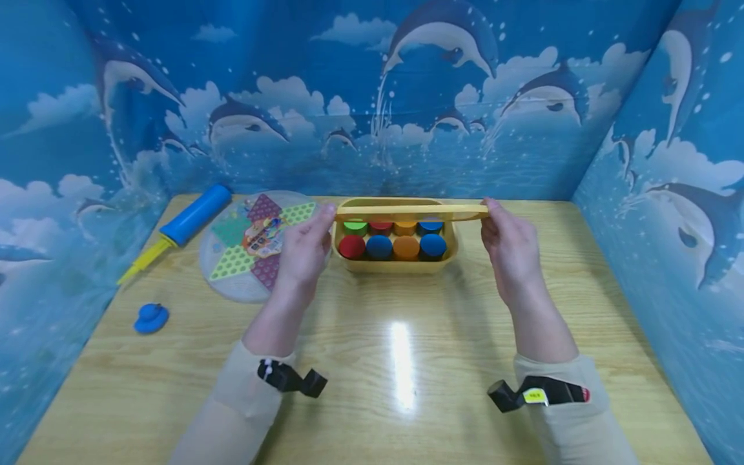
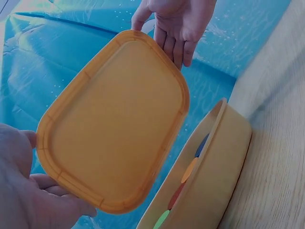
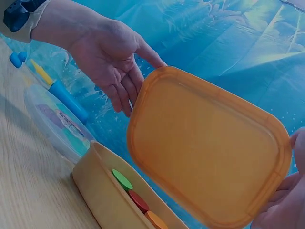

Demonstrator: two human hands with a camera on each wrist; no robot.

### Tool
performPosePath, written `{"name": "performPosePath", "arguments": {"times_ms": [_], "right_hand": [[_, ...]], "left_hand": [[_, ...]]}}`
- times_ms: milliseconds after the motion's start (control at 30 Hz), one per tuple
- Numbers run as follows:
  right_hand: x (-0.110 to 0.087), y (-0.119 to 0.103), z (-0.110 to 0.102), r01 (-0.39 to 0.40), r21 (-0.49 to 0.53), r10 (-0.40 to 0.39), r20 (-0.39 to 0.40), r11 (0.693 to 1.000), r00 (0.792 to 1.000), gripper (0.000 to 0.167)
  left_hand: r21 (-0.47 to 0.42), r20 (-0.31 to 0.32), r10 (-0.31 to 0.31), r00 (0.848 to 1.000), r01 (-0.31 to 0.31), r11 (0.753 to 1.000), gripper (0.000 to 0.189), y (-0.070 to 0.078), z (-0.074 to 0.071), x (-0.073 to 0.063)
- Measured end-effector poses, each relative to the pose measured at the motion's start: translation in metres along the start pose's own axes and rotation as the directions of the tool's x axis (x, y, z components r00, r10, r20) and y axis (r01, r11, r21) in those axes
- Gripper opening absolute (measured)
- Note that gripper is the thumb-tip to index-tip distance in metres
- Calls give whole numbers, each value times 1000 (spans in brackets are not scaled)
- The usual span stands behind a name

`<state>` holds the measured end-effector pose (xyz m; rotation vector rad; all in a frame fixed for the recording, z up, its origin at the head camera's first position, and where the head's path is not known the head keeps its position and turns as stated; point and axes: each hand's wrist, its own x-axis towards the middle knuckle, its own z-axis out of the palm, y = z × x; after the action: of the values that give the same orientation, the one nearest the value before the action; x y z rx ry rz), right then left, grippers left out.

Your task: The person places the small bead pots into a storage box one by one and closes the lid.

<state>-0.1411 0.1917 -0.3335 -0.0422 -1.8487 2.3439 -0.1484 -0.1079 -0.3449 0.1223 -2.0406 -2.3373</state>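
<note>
My left hand (image 1: pixel 303 253) and right hand (image 1: pixel 515 250) hold a yellow-orange plastic lid (image 2: pixel 114 119) between them, thumb and fingers pinching its two short ends. It is a rounded rectangle, seen nearly edge-on in the head view. Both wrist views show it tilted up, apart from the box. Below it stands a matching yellow box (image 1: pixel 395 266) on the table. Inside are several round tubs with coloured caps; a red cap (image 1: pixel 351 247), two blue ones and an orange cap (image 1: pixel 405 247) fill the near row. The lid partly covers the far row, where a green cap (image 3: pixel 122 179) shows.
Left of the box lies a round clear bag (image 1: pixel 232 287) with a colourful print. Beyond it rests a blue pump (image 1: pixel 197 213) with a yellow nozzle, and nearer, a small blue knobbed piece (image 1: pixel 151 318). A dolphin-print backdrop (image 1: pixel 372 155) encloses the wooden table (image 1: pixel 453 387).
</note>
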Motion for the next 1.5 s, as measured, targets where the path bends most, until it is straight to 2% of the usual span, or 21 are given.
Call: {"name": "performPosePath", "arguments": {"times_ms": [133,300,400,500,633,867,933,1133,1367,1500], "right_hand": [[-3,-1,-1,-1,-65,4,44,998,999,61],[-9,-7,-6,-37,-91,51,156,995,986,53],[-11,-9,-10,-43,-83,60,212,996,975,58],[-12,-7,-14,-23,-99,48,265,995,963,61],[-13,-2,-20,-1,-152,48,302,988,952,74],[-12,7,-27,7,-217,65,323,976,944,91],[-12,10,-28,-7,-242,86,318,970,944,96],[-13,14,-28,-41,-380,153,270,924,951,107],[-10,11,-25,-44,-487,181,239,872,954,110],[-1,10,-21,-79,-528,224,217,846,950,113]], "left_hand": [[56,34,21,999,-23,998,45,2,-2,-1],[105,96,16,995,-26,994,52,4,-7,-4],[137,140,20,990,-40,990,61,4,-11,-6],[161,192,63,979,-94,983,79,3,-15,-8],[185,233,112,966,-157,970,87,-1,-18,-9],[187,230,117,966,-162,969,112,-12,-17,-8],[202,221,98,970,-144,969,115,-15,-16,-9],[296,168,10,986,-60,953,122,-21,-14,-11],[325,148,-16,989,-34,945,122,-21,-14,-8],[334,141,-39,989,-10,943,122,-19,-13,0]]}}
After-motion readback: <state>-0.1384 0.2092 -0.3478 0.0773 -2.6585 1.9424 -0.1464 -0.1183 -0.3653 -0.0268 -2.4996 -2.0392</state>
